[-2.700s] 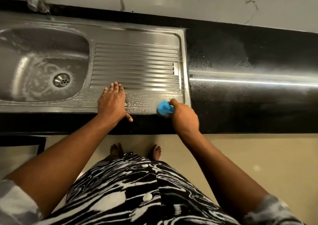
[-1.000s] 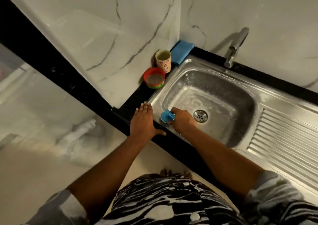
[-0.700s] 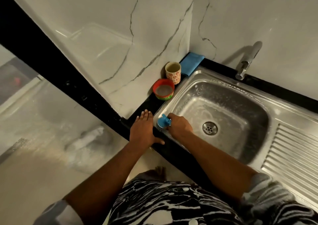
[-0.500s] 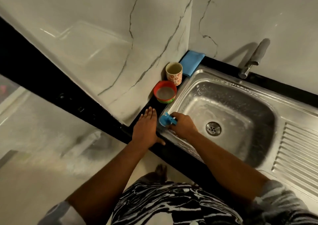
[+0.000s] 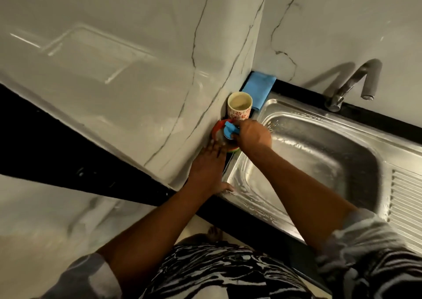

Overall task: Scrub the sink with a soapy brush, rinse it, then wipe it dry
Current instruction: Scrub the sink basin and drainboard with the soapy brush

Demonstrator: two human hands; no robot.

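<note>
My right hand (image 5: 252,136) grips a small blue brush (image 5: 230,130) and holds it over a round red soap dish (image 5: 217,129) on the black counter strip left of the sink. The steel sink (image 5: 251,180) has soapy streaks on its walls and rim. My left hand (image 5: 209,168) lies flat, fingers straight, on the counter's left corner beside the sink rim, its fingertips near the dish. A folded blue cloth (image 5: 259,88) lies in the back corner against the wall.
A patterned cup (image 5: 239,106) holding cloudy liquid stands between the dish and the cloth. The tap (image 5: 349,84) rises from the back of the sink. A ridged drainboard (image 5: 406,207) lies to the right. Marble walls close in the left side and the back.
My right hand has carried the brush from the sink's front left rim up to the red soap dish. My left hand has slid forward along the counter toward the dish.
</note>
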